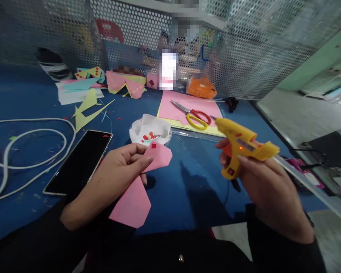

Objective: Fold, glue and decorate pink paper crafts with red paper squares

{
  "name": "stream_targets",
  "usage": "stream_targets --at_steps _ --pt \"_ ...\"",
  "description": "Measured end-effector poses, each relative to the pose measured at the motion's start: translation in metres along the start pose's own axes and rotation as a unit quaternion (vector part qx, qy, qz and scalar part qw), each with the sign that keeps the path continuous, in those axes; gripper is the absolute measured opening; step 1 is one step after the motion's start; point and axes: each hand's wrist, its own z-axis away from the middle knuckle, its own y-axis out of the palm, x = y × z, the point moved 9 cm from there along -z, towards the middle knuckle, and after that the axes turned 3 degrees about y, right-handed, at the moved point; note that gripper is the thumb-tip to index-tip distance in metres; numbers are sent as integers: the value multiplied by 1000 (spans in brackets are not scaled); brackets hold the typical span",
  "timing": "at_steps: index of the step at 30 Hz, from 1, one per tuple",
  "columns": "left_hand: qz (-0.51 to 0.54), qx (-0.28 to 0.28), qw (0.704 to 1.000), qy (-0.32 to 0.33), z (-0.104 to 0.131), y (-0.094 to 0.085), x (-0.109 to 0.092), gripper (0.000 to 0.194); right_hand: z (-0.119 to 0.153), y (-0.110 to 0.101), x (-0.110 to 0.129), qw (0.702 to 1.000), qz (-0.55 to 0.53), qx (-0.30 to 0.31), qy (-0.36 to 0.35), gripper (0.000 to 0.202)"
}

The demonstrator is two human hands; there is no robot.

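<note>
Between the thumb and fingers of my left hand point(122, 167) is a pink paper cutout point(135, 203), its two wide ends showing above and below the grip. A small red paper diamond point(154, 146) lies on the upper end. My right hand point(264, 182) is wrapped round the handle of a yellow hot glue gun point(235, 138), its nozzle pointing left and a red light lit on its side. A clear glue stick point(307, 178) sticks out of the back. Just beyond my left hand stands a white paper bowl point(136, 131) with small coloured paper bits in it.
Red-and-yellow-handled scissors point(197, 117) lie on pink and yellow paper sheets point(167, 104). A phone point(81, 161) and a coiled white cable point(31, 131) are at the left. Paper masks point(125, 83) and an orange packet point(201, 88) stand before a perforated metal panel point(130, 22).
</note>
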Motion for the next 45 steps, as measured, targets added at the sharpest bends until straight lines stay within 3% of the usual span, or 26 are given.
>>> stream_targets --at_steps 3,5,6,9,13,17,22,27,31,33,36,38,39,42,45 --pt "-6 -16 1000 8 1 -4 -1 34 -20 -52 1 971 202 -125 0 41" --pt "-4 -28 1000 12 3 -6 -3 34 -39 -77 -6 940 304 -158 9 38" --pt "-3 -31 999 12 3 -7 -3 33 -50 -84 -10 866 475 -153 26 35" --pt "-6 -38 999 17 4 -8 -6 31 -73 -100 -34 803 577 -138 62 33" --pt "12 -15 999 42 4 -3 -9 24 -82 -101 -60 765 629 -107 84 38" --pt "27 15 998 46 5 1 -6 22 -79 -99 -67 730 670 -101 85 45" --pt "9 40 998 53 7 4 -8 17 -79 -100 -68 698 705 -97 79 45" --pt "-3 23 996 85 9 -1 -17 15 -77 -99 -65 672 733 -84 66 42" --pt "-26 -18 990 141 11 -9 -26 12 -71 -93 -40 627 772 -101 41 42" --pt "-45 -34 985 161 12 -12 -30 12 -68 -79 -16 648 753 -112 -12 36" --pt "-79 -50 981 169 14 -15 -30 12 -56 -41 41 764 604 -122 -189 31" --pt "-98 -57 980 166 14 -15 -29 12 -52 -4 70 840 465 -40 -275 25" --pt "-105 -59 979 163 14 -15 -28 12 -52 16 82 859 413 1 -304 21" --pt "-116 -57 979 160 12 -12 -26 13 -57 86 108 854 320 135 -386 18" --pt "-114 -54 978 167 11 -10 -27 14 -77 150 107 837 308 241 -383 20"
